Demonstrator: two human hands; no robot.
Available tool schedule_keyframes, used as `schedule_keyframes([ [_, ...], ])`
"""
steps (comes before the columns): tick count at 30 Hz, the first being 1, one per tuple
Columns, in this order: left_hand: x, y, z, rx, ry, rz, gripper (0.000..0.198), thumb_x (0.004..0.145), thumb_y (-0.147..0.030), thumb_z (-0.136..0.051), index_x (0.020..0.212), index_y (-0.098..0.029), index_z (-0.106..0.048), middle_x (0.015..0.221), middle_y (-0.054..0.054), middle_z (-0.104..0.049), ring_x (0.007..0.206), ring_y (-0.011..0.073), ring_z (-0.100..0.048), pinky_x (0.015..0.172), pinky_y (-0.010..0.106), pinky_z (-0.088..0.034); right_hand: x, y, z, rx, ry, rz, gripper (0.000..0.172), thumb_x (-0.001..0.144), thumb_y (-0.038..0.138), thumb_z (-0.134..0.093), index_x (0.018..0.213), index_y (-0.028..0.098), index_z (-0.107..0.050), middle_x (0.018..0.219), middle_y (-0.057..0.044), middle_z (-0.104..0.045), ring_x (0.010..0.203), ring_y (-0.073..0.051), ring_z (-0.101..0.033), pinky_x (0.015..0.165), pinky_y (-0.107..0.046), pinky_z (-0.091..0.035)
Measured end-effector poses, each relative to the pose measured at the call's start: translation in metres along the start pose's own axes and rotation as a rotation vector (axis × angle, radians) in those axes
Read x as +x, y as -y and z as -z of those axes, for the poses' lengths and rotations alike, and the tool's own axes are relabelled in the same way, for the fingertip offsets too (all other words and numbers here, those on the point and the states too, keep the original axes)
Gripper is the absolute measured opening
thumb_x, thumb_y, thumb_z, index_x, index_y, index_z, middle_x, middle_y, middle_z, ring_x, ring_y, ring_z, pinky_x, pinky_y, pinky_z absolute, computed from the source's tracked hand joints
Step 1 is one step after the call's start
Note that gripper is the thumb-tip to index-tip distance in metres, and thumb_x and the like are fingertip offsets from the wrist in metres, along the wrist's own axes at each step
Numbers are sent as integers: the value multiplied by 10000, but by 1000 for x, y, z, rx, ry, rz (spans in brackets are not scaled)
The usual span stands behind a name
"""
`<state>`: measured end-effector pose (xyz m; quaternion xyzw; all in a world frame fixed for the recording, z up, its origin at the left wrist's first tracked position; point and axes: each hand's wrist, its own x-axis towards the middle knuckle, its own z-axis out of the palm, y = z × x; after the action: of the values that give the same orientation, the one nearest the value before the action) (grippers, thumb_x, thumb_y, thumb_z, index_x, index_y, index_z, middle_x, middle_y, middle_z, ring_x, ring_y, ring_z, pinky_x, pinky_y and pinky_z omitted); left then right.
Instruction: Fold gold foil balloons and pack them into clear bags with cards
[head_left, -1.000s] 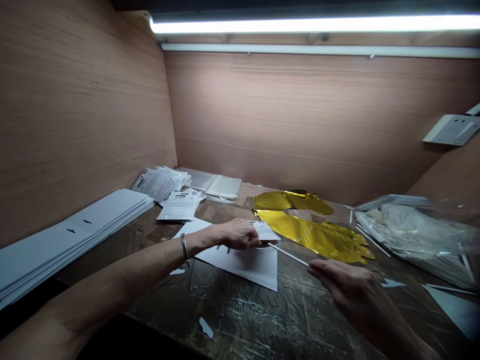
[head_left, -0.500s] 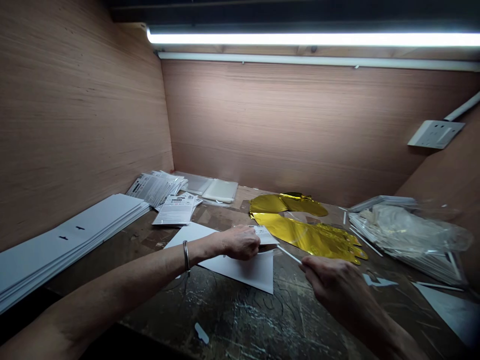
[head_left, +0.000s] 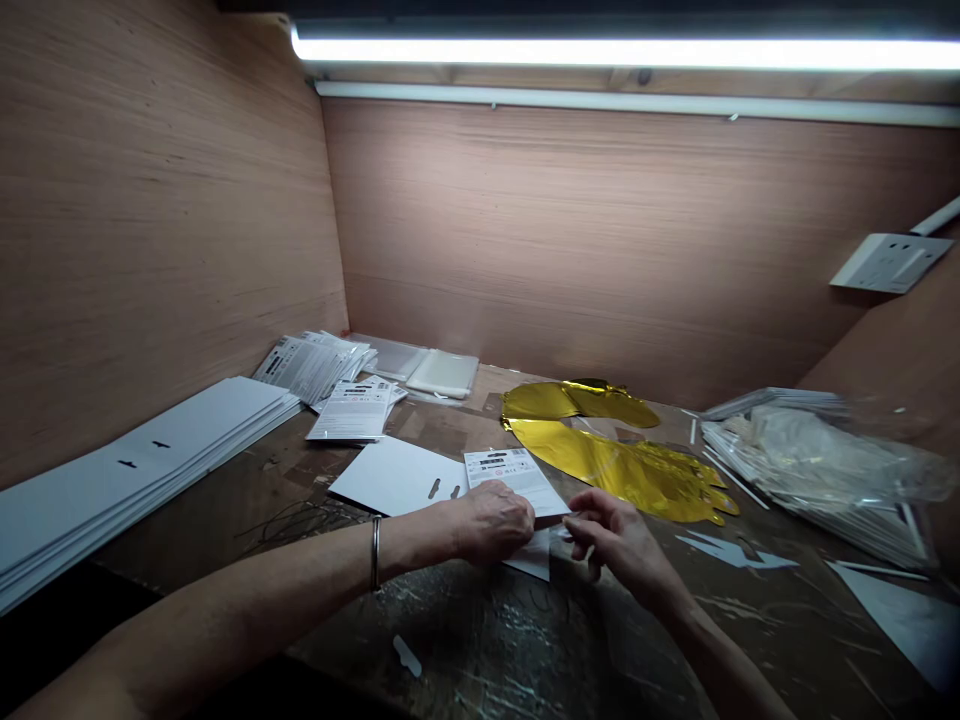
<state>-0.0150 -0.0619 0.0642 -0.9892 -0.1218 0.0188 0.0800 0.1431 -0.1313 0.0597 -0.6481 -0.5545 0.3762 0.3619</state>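
Observation:
My left hand (head_left: 495, 520) is closed, pressing and pinching the near edge of a white card (head_left: 397, 475) and the printed leaflet (head_left: 514, 475) that lies on it. My right hand (head_left: 615, 535) is right beside it, fingers pinched together at the card's right corner. What those fingers hold is hidden; the thin white stick is out of sight. A flat gold foil balloon (head_left: 622, 465) lies just beyond both hands.
A long stack of white cards (head_left: 150, 450) runs along the left wall. Printed leaflets (head_left: 352, 410) and clear bags (head_left: 442, 372) sit at the back. Plastic-wrapped packs (head_left: 817, 455) and loose white sticks (head_left: 731, 480) lie at the right. A wall socket (head_left: 889, 262) is mounted at the right.
My right hand, which held a thin white stick, has moved left to meet the left hand at the card's edge. The left hand has slid nearer, uncovering the leaflet.

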Motion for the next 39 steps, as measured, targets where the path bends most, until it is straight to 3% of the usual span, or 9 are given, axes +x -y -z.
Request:
schedule_keyframes([
  [6, -1, -5, -2, 53, -11, -53, 83, 619, -78, -450, 653, -97, -523, 589, 97, -575, 471, 195, -537, 395, 271, -384, 1, -7, -13, -169, -353, 116, 49, 629, 191, -459, 605, 190, -417, 484, 48, -446, 433, -99, -447, 423, -220, -351],
  [12, -1, 2, -8, -104, -112, 124, 347, 818, -351, -271, 769, -120, -525, 684, 97, -590, 636, 212, -564, 562, 320, -421, -6, -9, -2, 181, 72, 6, 100, 625, 262, -512, 622, 165, -490, 475, 48, -458, 415, -94, -432, 423, -222, -360],
  [14, 6, 6, -19, -187, -183, 264, 408, 832, -397, -203, 949, -124, -484, 919, 122, -564, 895, 230, -507, 733, 359, -382, -7, -10, 0, 62, 84, 57, 108, 627, 242, -510, 640, 144, -553, 508, 31, -481, 456, -98, -447, 462, -223, -366],
  [17, 17, 11, -43, -241, -167, 358, 491, 828, -430, -174, 1186, -115, -293, 1244, 154, -310, 1167, 259, -214, 899, 448, -192, -6, -11, -1, -384, 88, 238, 169, 692, 228, -453, 661, 149, -599, 597, 0, -522, 549, -112, -485, 517, -215, -359],
  [20, 24, 12, -62, -258, -111, 344, 576, 810, -486, -125, 1227, -103, -231, 1298, 157, -199, 1200, 269, -90, 921, 476, -86, -6, -13, -7, -783, 110, 303, 214, 732, 191, -397, 651, 167, -593, 636, -20, -555, 598, -124, -515, 537, -214, -338],
  [26, 24, 11, -67, -233, -123, 339, 605, 797, -512, -99, 1228, -114, -248, 1303, 149, -193, 1201, 269, -79, 922, 480, -69, -9, -18, -10, -911, 103, 273, 185, 738, 179, -375, 630, 163, -524, 630, -51, -579, 600, -158, -526, 530, -241, -300],
  [30, 25, 10, -65, -202, -119, 335, 598, 798, -511, -104, 1225, -121, -257, 1299, 145, -205, 1199, 267, -91, 917, 486, -80, -13, -18, -1, -818, 92, 250, 164, 749, 226, -372, 668, 197, -512, 649, -7, -577, 626, -146, -524, 553, -235, -326],
  [35, 25, 10, -68, -189, -130, 320, 582, 806, -493, -99, 1220, -117, -263, 1296, 148, -210, 1199, 270, -84, 917, 489, -59, -16, -16, -1, -638, -87, 181, 206, 746, 322, -380, 740, 218, -557, 756, -30, -587, 694, -170, -531, 608, -275, -357],
  [39, 25, 12, -69, -230, -150, 305, 589, 800, -504, -93, 1214, -124, -271, 1293, 149, -216, 1197, 273, -92, 921, 482, -50, -10, -19, -13, -411, -111, 5, 120, 669, 304, -478, 703, 199, -526, 567, 8, -564, 544, -150, -513, 532, -258, -355],
])
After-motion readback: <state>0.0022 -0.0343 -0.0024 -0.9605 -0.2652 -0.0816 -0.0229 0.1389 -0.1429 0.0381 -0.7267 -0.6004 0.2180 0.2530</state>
